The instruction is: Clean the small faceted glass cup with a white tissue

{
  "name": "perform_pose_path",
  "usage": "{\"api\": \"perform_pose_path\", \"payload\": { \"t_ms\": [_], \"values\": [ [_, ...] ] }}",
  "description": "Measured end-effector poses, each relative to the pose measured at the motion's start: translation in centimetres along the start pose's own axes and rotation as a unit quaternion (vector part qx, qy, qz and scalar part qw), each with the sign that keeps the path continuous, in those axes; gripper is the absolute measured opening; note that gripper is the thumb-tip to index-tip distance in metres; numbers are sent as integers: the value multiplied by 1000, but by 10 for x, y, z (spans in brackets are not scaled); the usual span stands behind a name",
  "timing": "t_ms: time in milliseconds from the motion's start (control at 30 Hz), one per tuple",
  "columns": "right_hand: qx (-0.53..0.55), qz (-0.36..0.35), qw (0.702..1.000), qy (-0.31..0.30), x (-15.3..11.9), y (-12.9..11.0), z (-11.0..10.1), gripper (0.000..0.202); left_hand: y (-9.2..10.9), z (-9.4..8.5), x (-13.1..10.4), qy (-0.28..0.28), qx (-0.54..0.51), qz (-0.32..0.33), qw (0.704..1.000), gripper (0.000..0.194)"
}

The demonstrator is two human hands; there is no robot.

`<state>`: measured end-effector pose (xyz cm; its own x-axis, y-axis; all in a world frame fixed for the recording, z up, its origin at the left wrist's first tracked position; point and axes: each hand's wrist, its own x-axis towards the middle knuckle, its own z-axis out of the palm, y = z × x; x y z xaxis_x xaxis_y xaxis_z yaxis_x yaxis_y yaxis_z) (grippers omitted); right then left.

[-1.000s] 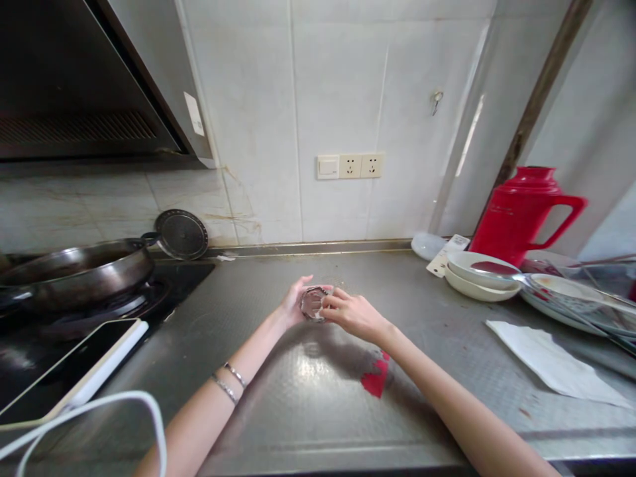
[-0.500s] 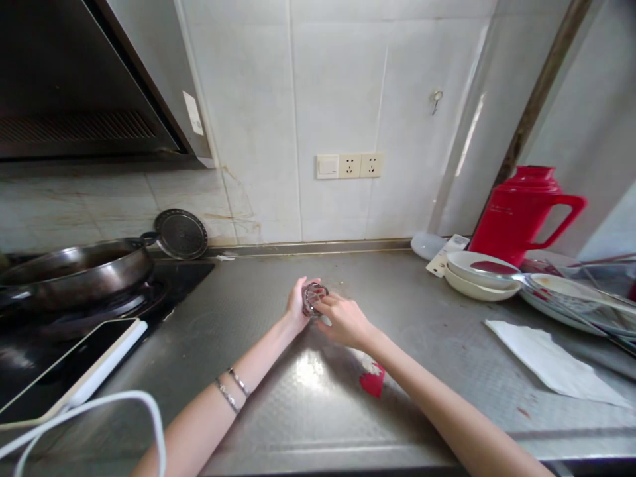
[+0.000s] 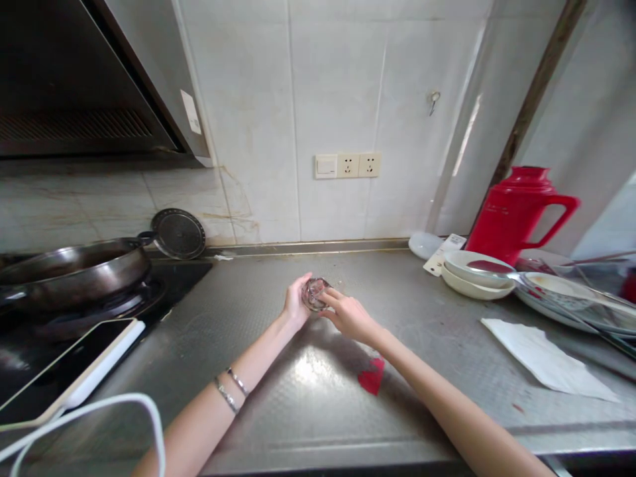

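Wears two narrow silver-coloured bracelets [image 3: 231, 389] close together on the left forearm [image 3: 258, 356], with a textured surface on the band [image 3: 225, 395] nearer the elbow.

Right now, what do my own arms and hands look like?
Your left hand and right hand are ungloved, and no sleeves show on either forearm. Two silvery bracelets circle the left wrist area; the right has none visible.

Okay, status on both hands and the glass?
Left hand gripping glass. Right hand at its rim, fingers reaching in. Red scrap on the counter nearby, not touching glass.
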<state>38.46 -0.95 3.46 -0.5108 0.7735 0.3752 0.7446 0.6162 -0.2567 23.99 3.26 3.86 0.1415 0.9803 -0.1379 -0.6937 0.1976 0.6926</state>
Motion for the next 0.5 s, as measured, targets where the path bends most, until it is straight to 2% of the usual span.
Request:
{"api": "perform_pose_path", "payload": {
  "t_ms": [100,200,267,367,500],
  "values": [
    [-52,-50,996,-49,-3,8,-17,32,6,-4,2,-12,22,-26,999,24],
    [-83,-85,990,-82,-5,12,-26,37,6,-10,7,-10,66,-88,994,26],
    [-88,-96,988,-85,-5,11,-28,39,3,-14,10,-26,85,-133,987,30],
    [-99,-105,986,-85,-6,12,-25,31,1,-18,12,-58,96,-201,973,33],
    [-129,-103,983,-82,-6,18,-20,25,0,-17,9,-75,108,-244,961,26]
  ]
}}
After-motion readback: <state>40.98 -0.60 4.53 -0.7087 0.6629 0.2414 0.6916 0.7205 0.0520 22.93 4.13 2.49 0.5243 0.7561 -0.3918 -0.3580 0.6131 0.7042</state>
